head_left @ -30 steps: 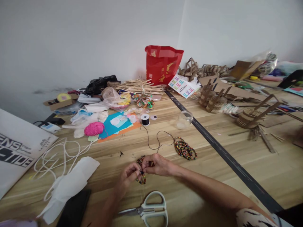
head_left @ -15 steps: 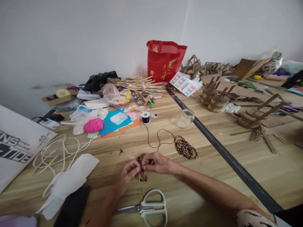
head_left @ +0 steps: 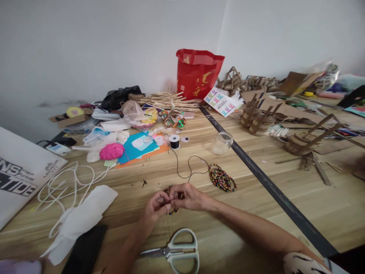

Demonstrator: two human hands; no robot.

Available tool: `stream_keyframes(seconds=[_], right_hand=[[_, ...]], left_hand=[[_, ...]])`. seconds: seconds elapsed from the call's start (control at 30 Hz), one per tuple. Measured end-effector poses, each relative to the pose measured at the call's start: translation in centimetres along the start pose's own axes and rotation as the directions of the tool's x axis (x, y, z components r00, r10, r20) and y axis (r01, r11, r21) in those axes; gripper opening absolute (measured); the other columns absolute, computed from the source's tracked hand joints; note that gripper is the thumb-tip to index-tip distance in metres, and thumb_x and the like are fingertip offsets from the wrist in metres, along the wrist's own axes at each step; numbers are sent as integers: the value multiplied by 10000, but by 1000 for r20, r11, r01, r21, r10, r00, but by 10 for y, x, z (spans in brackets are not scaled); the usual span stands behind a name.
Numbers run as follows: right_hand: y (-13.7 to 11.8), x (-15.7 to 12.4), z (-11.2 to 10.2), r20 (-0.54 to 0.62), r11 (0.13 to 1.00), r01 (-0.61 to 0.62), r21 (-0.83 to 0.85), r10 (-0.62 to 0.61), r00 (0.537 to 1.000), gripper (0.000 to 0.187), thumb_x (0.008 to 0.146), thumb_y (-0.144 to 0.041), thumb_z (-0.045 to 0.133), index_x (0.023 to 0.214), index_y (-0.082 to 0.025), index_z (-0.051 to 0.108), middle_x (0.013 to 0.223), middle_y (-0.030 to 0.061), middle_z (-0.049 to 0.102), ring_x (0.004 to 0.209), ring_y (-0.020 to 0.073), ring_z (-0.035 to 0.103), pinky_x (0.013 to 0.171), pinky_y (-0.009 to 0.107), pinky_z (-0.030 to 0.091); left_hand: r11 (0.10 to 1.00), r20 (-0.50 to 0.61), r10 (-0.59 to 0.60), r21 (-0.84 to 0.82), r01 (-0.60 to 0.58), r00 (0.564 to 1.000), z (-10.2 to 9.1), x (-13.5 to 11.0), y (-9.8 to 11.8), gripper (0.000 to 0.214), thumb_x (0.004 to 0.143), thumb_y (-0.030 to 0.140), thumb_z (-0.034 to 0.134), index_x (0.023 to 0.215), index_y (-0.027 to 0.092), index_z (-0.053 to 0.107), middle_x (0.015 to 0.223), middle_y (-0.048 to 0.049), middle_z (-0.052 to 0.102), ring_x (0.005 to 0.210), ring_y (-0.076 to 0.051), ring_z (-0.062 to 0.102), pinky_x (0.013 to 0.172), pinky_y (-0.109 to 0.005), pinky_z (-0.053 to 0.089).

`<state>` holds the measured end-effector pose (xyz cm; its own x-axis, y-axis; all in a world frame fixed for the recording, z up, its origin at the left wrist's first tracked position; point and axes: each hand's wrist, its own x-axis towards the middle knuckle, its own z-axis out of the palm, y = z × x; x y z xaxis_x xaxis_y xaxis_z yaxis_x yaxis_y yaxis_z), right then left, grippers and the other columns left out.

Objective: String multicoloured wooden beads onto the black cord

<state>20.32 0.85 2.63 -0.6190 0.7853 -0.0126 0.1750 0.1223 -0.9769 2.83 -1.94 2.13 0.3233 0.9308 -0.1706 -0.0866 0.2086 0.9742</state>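
Note:
My left hand (head_left: pixel 155 207) and my right hand (head_left: pixel 188 196) meet over the wooden table (head_left: pixel 256 213), both pinched on a small string of coloured beads (head_left: pixel 169 190) that shows between and above the fingers. A thin black cord (head_left: pixel 188 167) runs from the hands up to a black spool (head_left: pixel 174 141). A pile of coloured bead strands (head_left: pixel 221 178) lies just right of the cord. White-handled scissors (head_left: pixel 176 252) lie closed on the table right below my hands.
A glass jar (head_left: pixel 222 143) stands behind the beads, beside a dark seam (head_left: pixel 273 188) across the table. Pink yarn (head_left: pixel 111 151), coloured paper (head_left: pixel 137 147), white cord (head_left: pixel 68 182), a white cloth (head_left: pixel 82 217), a red bag (head_left: pixel 197 74) and cardboard models (head_left: pixel 258 120) crowd the rest.
My hands have drawn closer together, so less of the bead string shows below them. The view has shifted slightly.

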Motion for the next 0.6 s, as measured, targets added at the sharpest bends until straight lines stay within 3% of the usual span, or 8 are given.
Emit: stream_keyframes(seconds=[0.17,0.47,0.6], right_hand=[[-3,-2,0,12,997,64,34,-65,998,14,767,-139,578,771,-127,582,602,-44,507,534,57,422,496,132,315],[-21,-12,-2,36,983,143,-114,-140,990,175,901,-275,483,829,-136,561,630,-39,473,552,67,393,507,150,288],[-27,-14,-1,43,964,153,-216,-147,988,166,906,-247,471,810,-141,555,617,-47,476,545,63,400,506,146,283]], left_hand=[[1000,9,8,-4,-8,1000,-1,3,-2,293,562,251,817,697,148,578,633,21,616,629,-122,562,605,-216,428],[999,28,33,-42,-32,999,-2,-2,-4,225,631,310,779,666,142,632,598,8,630,582,-129,555,582,-231,430],[997,39,44,-61,-41,998,-2,-2,-7,235,629,323,777,657,145,626,593,10,613,585,-130,542,588,-232,427]])
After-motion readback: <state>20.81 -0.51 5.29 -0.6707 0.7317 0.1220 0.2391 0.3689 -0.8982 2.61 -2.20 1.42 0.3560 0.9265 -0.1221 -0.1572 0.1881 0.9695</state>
